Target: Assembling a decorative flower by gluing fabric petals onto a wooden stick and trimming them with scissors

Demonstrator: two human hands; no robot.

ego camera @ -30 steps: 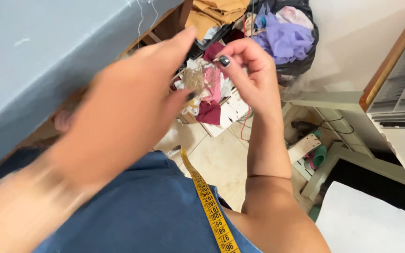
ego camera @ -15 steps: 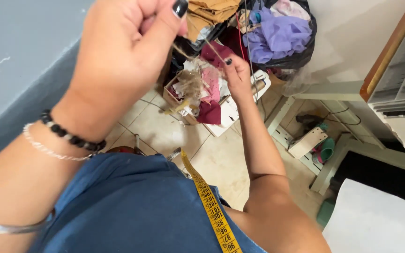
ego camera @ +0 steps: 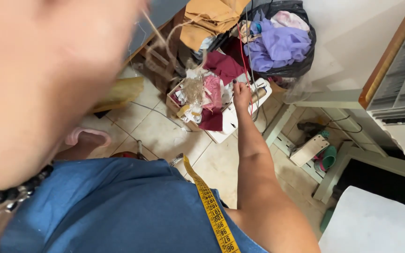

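My left hand (ego camera: pixel 48 70) is raised very close to the camera, large and blurred, with its fingers pinched on a pale thread. From that thread a loose tangle of thread (ego camera: pixel 194 86) dangles over a small cardboard box (ego camera: pixel 176 104) full of cloth scraps. My right hand (ego camera: pixel 241 96) reaches down with a straight arm to just right of the box, fingers curled, beside a thin red thread (ego camera: pixel 243 56). Whether it grips anything is not visible. A yellow tape measure (ego camera: pixel 209 206) hangs over my blue top.
A black bag (ego camera: pixel 301 61) stuffed with purple and white cloth stands at the back. Brown paper pieces (ego camera: pixel 212 18) lie beside it. A white table frame (ego camera: pixel 333 98) and a foot pedal (ego camera: pixel 309 150) are on the right, over a tiled floor.
My left hand rose toward the camera, pulling the thread and its tangle up. My right hand let go of the tangle and dropped toward the scrap box.
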